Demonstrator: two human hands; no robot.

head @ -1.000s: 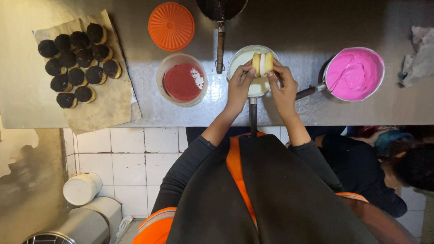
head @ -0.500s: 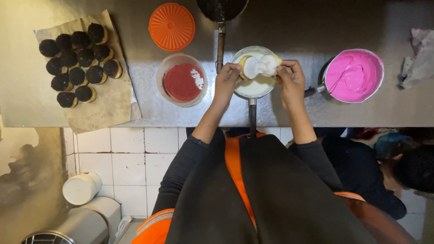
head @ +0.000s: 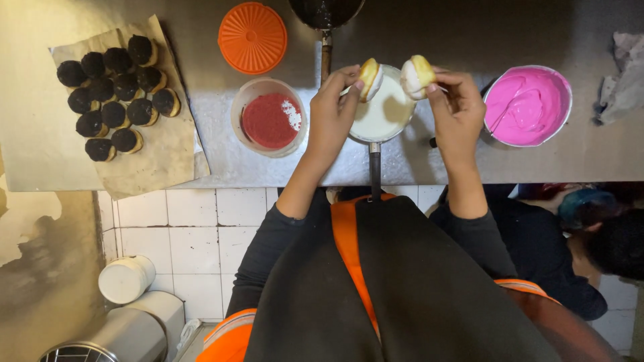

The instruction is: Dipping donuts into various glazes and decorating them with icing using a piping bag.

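Observation:
My left hand (head: 333,115) holds a small round yellow cake (head: 369,78) with white icing on its face, lifted over a pan of white icing (head: 384,115). My right hand (head: 457,107) holds a second iced yellow cake (head: 417,74) just to the right of the first; the two cakes are apart. The pan's handle (head: 374,171) points toward me over the counter edge.
A tub of red crumbs (head: 269,118) sits left of the pan, an orange lid (head: 253,37) behind it. Several dark-topped cakes (head: 115,95) lie on brown paper (head: 157,157) at left. A bowl of pink icing (head: 527,105) stands right. Another dark pan (head: 325,13) is at the back. A person (head: 604,245) crouches lower right.
Both hands rose out of the white icing pan and drew apart, each now holding one iced cake, where before they pressed the cakes together in the pan.

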